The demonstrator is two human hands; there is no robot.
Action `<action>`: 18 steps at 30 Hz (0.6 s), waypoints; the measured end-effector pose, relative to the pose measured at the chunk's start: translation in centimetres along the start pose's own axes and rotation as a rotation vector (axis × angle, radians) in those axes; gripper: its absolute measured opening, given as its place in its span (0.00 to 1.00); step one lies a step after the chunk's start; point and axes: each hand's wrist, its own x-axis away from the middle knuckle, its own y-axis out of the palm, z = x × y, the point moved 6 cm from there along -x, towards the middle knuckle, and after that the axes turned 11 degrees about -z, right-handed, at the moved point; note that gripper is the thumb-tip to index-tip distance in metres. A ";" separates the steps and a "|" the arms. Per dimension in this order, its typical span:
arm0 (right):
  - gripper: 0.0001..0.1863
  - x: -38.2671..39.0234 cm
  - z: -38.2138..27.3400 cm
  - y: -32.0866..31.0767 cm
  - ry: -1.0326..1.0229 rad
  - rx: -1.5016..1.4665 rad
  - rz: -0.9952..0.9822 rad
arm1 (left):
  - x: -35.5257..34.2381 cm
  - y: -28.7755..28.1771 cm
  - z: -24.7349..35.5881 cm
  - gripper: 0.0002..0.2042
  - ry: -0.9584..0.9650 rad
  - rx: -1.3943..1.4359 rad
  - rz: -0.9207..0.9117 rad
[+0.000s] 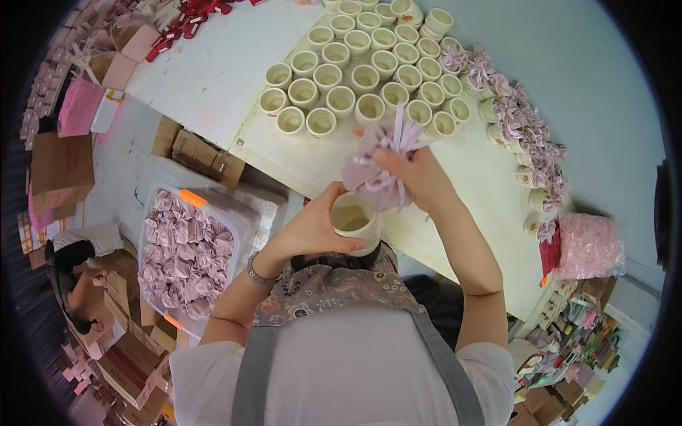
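Note:
My left hand [309,227] is wrapped round a cream ceramic cup [366,228], its mouth turned up toward me, close to my apron at the table's near edge. Just above that cup, my right hand [419,174] grips a lilac satin drawstring pouch [376,174] with ribbon ties, gathered at its top. The pouch overlaps the far rim of the cup; whether they touch I cannot tell. What the pouch holds is hidden. Beyond my hands, several matching cream cups [341,99] stand in rows on the white table [469,206].
A clear bin [245,213] full of lilac pouches stands at my left. Along the table's right edge, cups with pouches in them [529,142] form a line, ending near a bag of pink filling [590,245]. Another person [78,284] is among cardboard boxes at far left.

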 end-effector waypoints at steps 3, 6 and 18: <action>0.18 0.8 2.9 1.4 -0.015 -0.107 -0.067 | 1.2 -0.5 -0.3 0.47 -0.096 -0.265 -0.007; 0.16 2.4 3.2 3.4 0.021 0.414 0.010 | 2.3 0.3 1.6 0.46 -0.138 -0.425 -0.057; 0.16 2.0 4.8 5.2 0.007 0.140 0.212 | 2.2 1.0 -0.6 0.40 -0.074 -0.432 0.086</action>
